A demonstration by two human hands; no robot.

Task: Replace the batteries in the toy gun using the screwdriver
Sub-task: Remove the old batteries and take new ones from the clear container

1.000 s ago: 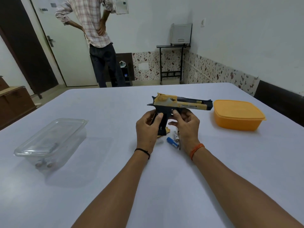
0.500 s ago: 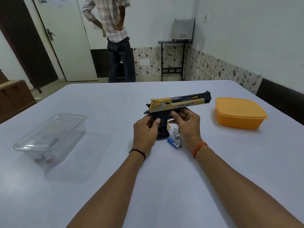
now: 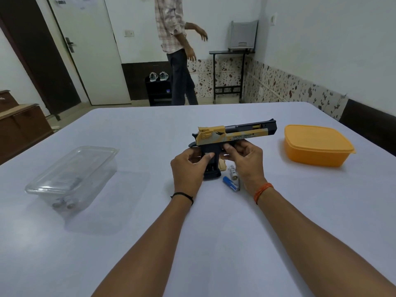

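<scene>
A yellow and black toy gun (image 3: 233,133) stands on its black grip at the middle of the table, barrel pointing right. My left hand (image 3: 188,168) grips the grip from the left, thumb across its open battery side. My right hand (image 3: 244,159) holds the gun under the trigger area from the right. A white battery (image 3: 233,171) and a blue battery (image 3: 230,183) lie on the table just below the grip. A small tan piece (image 3: 222,165) lies beside the grip. No screwdriver is visible.
An orange lidded box (image 3: 317,145) sits to the right on the white table (image 3: 192,221). A clear plastic container (image 3: 72,174) with small items inside stands at the left. A person (image 3: 177,50) stands beyond the table's far edge.
The gun's barrel has tilted up slightly and my hands have shifted a little on the grip. The person in the background has walked to the right and dropped the arms.
</scene>
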